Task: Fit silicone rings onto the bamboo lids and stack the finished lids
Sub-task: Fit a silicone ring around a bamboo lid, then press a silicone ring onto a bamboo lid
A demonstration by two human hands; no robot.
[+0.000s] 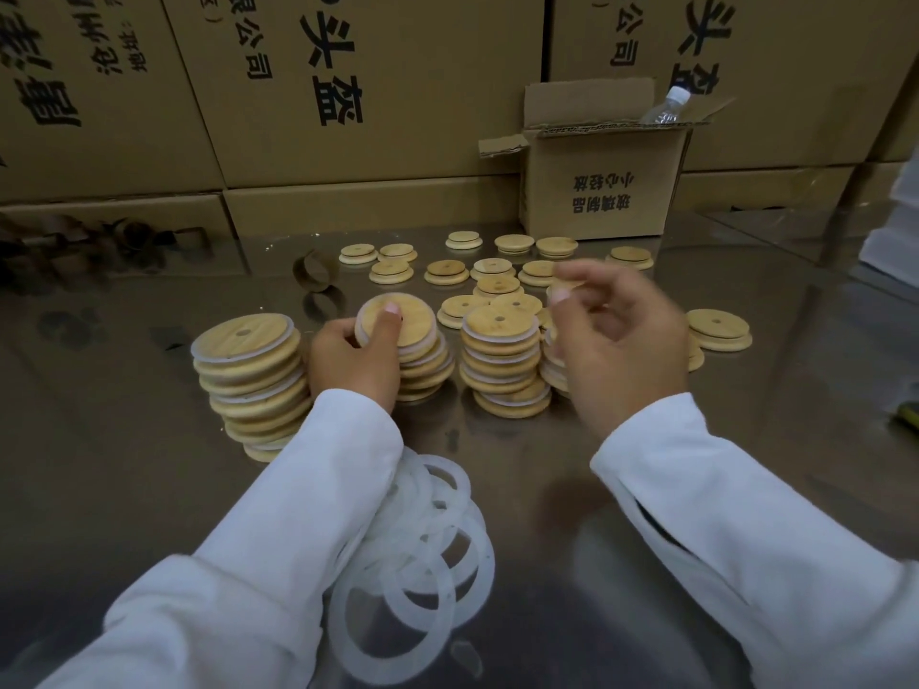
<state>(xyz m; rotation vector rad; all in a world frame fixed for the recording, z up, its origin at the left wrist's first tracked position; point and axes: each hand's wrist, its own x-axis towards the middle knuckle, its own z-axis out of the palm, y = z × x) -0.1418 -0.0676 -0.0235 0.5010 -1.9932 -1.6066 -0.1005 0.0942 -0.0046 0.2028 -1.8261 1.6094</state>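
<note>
My left grip (355, 360) clamps a ringed bamboo lid (398, 323) by its rim, atop a near stack (427, 372). My right grip (616, 335) is blurred; I cannot tell what it holds. Lids look light and rigid; the silicone rings (422, 564) heaped nearest me on the surface (646, 489) look limp, so I'd pinch edges.

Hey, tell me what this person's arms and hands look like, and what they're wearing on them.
Both arms are in long white sleeves that end at the wrists: the left sleeve and the right sleeve. The right one shows a dark slit near its cuff. The left hand and the right hand are bare, with no gloves. No watch or ring shows, though the right hand is blurred.
</note>
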